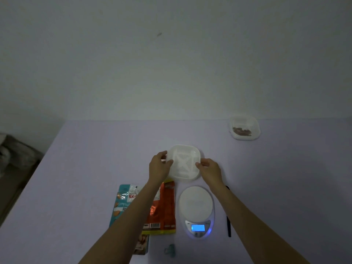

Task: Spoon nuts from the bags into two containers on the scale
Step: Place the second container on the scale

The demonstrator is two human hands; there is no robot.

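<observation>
A white square container [184, 162] with a slotted bottom sits mid-table, beyond the scale. My left hand [160, 165] grips its left rim and my right hand [209, 168] pinches its right rim. The white kitchen scale [196, 204] stands nearer me with its blue display lit and its platter bare. A second white container [244, 127] with some brown nuts inside stands at the far right of the table. A teal nut bag [122, 202] and an orange nut bag [164, 208] lie flat left of the scale, partly under my left forearm.
A black stick-like utensil [228, 223] lies right of the scale, partly hidden by my right forearm. A small teal clip [170, 249] lies near the front edge. The lilac table [95, 159] ends at a white wall behind; clutter sits off its left edge.
</observation>
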